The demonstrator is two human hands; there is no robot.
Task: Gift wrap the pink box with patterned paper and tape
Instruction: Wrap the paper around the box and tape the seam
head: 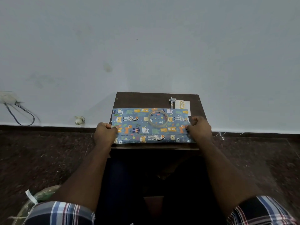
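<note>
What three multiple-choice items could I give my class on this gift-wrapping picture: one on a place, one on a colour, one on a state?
1. Where does the tape roll lie?
A. On the floor
B. On top of the patterned paper
C. On the card

2. What is the paper's background colour?
A. Blue
B. Red
C. Plain white

3. What are the hands doing?
A. Both hang idle
B. One lifts the tape
C. The left hand and right hand each hold an end of the paper

Answers:
1 B, the ring sits on the paper's upper face, right of the middle.
2 A, animal prints lie on blue.
3 C, fingers curl over the paper's left and right edges on the small dark table.
</note>
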